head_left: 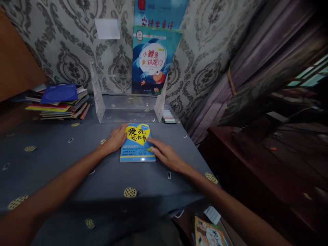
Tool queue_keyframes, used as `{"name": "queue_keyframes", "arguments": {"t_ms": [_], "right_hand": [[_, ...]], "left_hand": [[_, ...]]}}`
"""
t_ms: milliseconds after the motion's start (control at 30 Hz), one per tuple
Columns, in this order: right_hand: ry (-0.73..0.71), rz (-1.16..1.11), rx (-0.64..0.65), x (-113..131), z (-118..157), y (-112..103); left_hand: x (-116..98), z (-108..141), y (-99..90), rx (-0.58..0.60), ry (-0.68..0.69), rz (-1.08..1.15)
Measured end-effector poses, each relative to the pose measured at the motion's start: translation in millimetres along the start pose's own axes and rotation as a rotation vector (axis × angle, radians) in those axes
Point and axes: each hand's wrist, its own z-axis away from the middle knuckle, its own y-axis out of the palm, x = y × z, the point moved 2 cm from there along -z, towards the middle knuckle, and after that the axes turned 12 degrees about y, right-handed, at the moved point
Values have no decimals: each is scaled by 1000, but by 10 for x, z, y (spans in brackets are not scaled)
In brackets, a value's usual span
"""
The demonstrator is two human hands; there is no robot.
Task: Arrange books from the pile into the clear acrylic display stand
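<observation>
A blue book (138, 155) with a yellow heart on its cover lies face up on the cloth-covered table. On its upper left edge is my left hand (116, 138), its fingers closed at the side and the fingertips partly hidden. From the right, my right hand (165, 153) grips the other edge, with fingers resting on the cover. Just beyond the book stands a clear plastic rack (98, 99). A blue-green picture book (156, 61) with a red fish leans upright at the rack's right end, and another blue book (161, 13) rises behind it.
A pile of books (58, 99) sits at the table's left. Beside the rack's right foot is a small blurred item (169, 117). Below the right table edge, an orange book (208, 232) is visible. A dark red cabinet (243, 164) and purple curtain (217, 92) stand at right.
</observation>
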Motion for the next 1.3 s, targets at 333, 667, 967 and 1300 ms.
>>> {"name": "queue_keyframes", "arguments": {"t_ms": [333,667,967,1300], "right_hand": [[95,109,-85,-582,-1017,34],[72,15,-171,-476,-936,-106],[214,-41,-213,-374,-822,-116],[253,-225,-184,-326,-755,-29]], "left_hand": [[30,42,48,-25,-67,18],[112,72,-5,14,5,75],[265,21,-75,43,182,-49],[-334,-168,-273,259,95,-299]]}}
